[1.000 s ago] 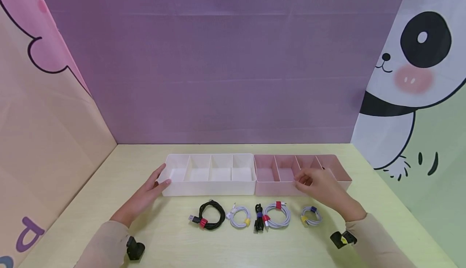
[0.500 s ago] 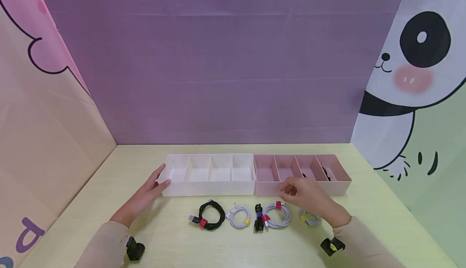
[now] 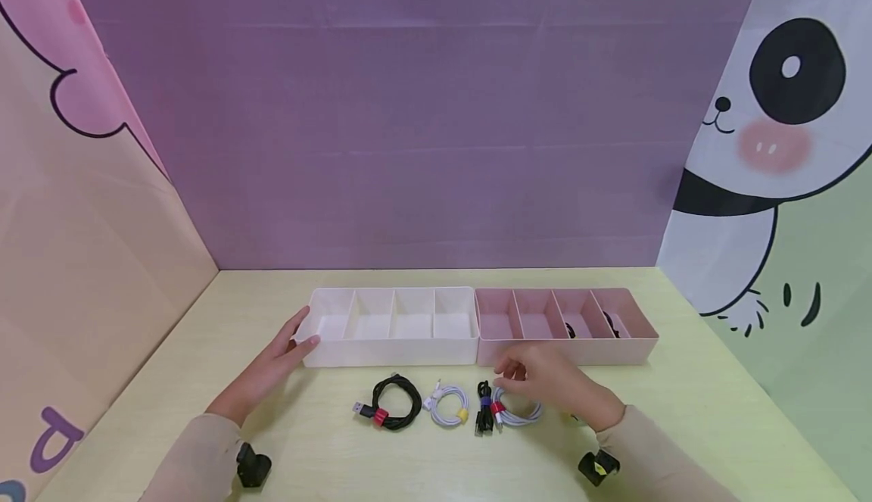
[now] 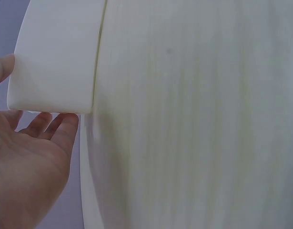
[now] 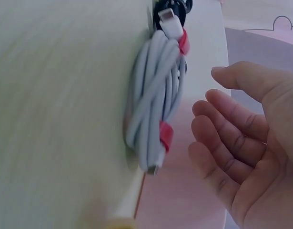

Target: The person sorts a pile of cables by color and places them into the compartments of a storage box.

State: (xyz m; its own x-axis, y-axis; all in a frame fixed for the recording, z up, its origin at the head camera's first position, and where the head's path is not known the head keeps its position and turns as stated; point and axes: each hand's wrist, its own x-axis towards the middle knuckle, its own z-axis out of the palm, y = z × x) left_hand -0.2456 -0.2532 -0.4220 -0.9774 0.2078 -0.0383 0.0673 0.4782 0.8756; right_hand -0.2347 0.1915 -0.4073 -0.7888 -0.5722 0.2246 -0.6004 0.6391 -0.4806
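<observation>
My left hand [image 3: 279, 354] holds the left end of a white divided box [image 3: 391, 353]. In the left wrist view its thumb is over one edge of the box wall and its fingertips are against the end. My right hand [image 3: 545, 381] hovers over a coiled white cable [image 5: 158, 95] with red ties, fingers loosely bent and nothing between them. Beside that coil lies a black bundled cable [image 3: 484, 409] with a purple tie. Further left are a thin white coiled cable [image 3: 450, 420] with a yellow tie and a black USB cable [image 3: 413, 396] with a red tie.
A pink divided box [image 3: 599, 350] stands against the white one, with black pieces showing in its two right compartments. Another small coil is mostly hidden by the right arm. A purple partition [image 3: 436, 146] rises behind the table, with printed side panels.
My right hand has moved left and down from the pink box to above the white cable with red ties, uncovering the box's right compartments. The left hand stays on the white box.
</observation>
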